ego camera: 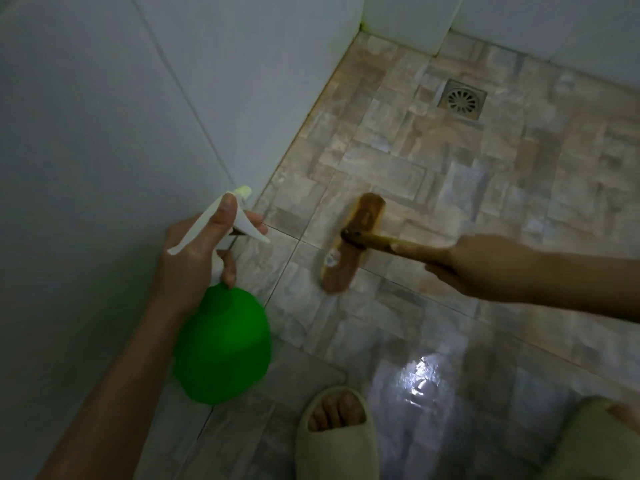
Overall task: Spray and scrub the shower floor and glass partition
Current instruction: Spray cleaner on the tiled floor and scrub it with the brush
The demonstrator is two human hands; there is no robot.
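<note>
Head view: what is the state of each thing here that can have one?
Spray bottle: held off the floor, a finger on the trigger.
Left hand: grips the spray bottle's neck.
Brush: head flat on the floor.
Right hand: grips the brush handle.
Floor: shiny near the slipper, seemingly wet.
Drain: cover in place.
Slipper: worn on a foot.

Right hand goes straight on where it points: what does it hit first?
Likely the base of the white wall: the right hand would push its brush ahead along the floor. The spray bottle crosses that line in the picture but looks held higher; depth unclear.
</note>
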